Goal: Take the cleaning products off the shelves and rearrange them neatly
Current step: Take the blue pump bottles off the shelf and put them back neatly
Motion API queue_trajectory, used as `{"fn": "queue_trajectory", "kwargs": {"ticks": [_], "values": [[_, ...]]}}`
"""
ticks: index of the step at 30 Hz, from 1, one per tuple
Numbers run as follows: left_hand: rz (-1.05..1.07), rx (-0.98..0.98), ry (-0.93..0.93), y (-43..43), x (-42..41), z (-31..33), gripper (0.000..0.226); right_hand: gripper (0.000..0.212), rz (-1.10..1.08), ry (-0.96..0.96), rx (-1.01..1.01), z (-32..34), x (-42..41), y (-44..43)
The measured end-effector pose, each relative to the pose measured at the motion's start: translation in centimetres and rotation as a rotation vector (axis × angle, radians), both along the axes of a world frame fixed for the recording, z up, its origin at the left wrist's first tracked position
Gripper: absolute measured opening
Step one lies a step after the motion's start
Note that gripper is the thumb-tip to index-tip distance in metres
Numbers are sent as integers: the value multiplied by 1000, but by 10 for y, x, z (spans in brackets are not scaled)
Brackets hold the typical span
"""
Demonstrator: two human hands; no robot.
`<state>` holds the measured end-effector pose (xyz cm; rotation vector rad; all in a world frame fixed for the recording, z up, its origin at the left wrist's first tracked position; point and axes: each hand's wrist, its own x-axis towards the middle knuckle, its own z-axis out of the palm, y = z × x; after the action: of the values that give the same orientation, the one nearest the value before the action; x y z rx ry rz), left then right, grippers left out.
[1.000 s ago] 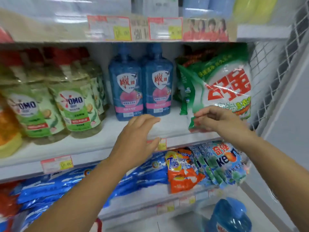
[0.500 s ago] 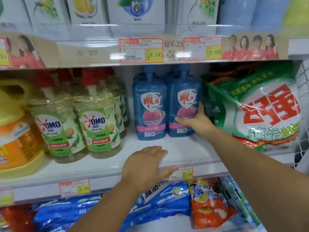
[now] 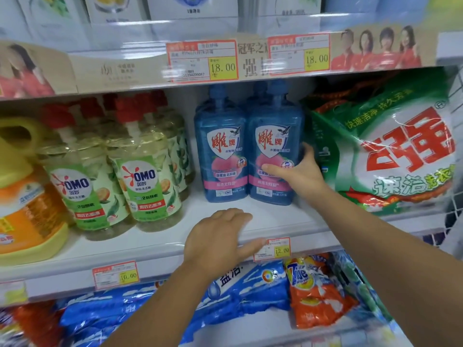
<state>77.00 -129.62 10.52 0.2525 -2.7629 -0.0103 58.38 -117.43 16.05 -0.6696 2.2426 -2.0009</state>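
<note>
your right hand [image 3: 298, 175] has left the lower corner of the green bag [image 3: 400, 151], where it was a second ago, and now sits on the right blue bottle [image 3: 274, 136], much as it did half a second back. your thumb lies across the front of the label, just under the pink peach picture, and your fingers curl round the bottle's right side, tucked between it and the green bag, so you have a firm grip on it. that bottle stands upright on the middle shelf [image 3: 150, 249], touching the left blue bottle [image 3: 220, 151] beside it, with more blue bottles lined up behind the pair. your left hand [image 3: 220, 236] has come down from the air and rests palm down on the shelf's front edge, fingers nearly straight and a little spread, thumb stretched toward the small price tag [image 3: 273, 249] marked 12.00; it holds nothing. to the left of the blue bottles stand rows of green-label bottles [image 3: 142, 176] with red pump tops, and at the far left a yellow jug [image 3: 25, 196] with an orange label. the green bag fills the right end of the same shelf, tilted toward you. on the shelf below lie blue bags [image 3: 250, 289] and an orange bag [image 3: 310, 291], under your left wrist and right forearm. white boxes [image 3: 193, 11] stand on the top shelf, too blurred to read.
</note>
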Motion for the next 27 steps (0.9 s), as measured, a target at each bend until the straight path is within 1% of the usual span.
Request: {"fn": "queue_trajectory", "kwargs": {"ticks": [2, 3, 5, 6, 7, 8, 10, 11, 13, 15, 16, 17, 18, 19, 21, 22, 24, 26, 27], "values": [[32, 59, -26, 0, 1, 3, 77, 97, -54, 15, -37, 0, 11, 2], [51, 94, -46, 1, 1, 4, 80, 95, -68, -6, -59, 0, 15, 3], [79, 177, -61, 5, 1, 9, 89, 85, -72, -101, -143, 5, 28, 8], [84, 263, -55, 6, 1, 13, 95, 77, -54, -179, -198, 9, 36, 12], [80, 413, -28, 7, 3, 17, 105, 68, -32, -252, -233, 14, 44, 16], [57, 617, 28, 9, 6, 23, 115, 59, -5, -303, -241, 18, 53, 20], [-48, 1015, 170, 18, 17, 33, 124, 47, 61, -339, -227, 22, 72, 35], [-98, 1138, 213, 23, 22, 36, 122, 45, 92, -342, -232, 21, 80, 41], [-183, 1307, 217, 33, 38, 41, 105, 49, 163, -356, -232, 16, 102, 58], [-260, 1489, 123, 41, 58, 42, 88, 64, 251, -390, -205, 2, 125, 71], [-300, 1563, 47, 44, 69, 39, 84, 66, 294, -399, -194, -7, 136, 75], [-331, 1611, -2, 48, 81, 35, 80, 64, 337, -399, -193, -14, 147, 80], [-339, 1629, 1, 51, 92, 28, 78, 60, 381, -403, -189, -23, 154, 83], [-320, 1618, 51, 55, 103, 19, 77, 58, 426, -410, -169, -29, 161, 85], [-278, 1515, 176, 60, 119, 1, 79, 60, 478, -403, -101, -34, 167, 88], [-276, 1456, 216, 62, 124, -5, 80, 67, 460, -393, -76, -34, 167, 89], [-302, 1317, 270, 65, 131, -12, 85, 92, 365, -377, -65, -31, 165, 89], [-328, 1135, 336, 69, 134, -13, 83, 116, 284, -345, -93, -28, 165, 88], [-314, 1039, 354, 72, 134, -14, 78, 118, 264, -336, -107, -27, 168, 88]]}}
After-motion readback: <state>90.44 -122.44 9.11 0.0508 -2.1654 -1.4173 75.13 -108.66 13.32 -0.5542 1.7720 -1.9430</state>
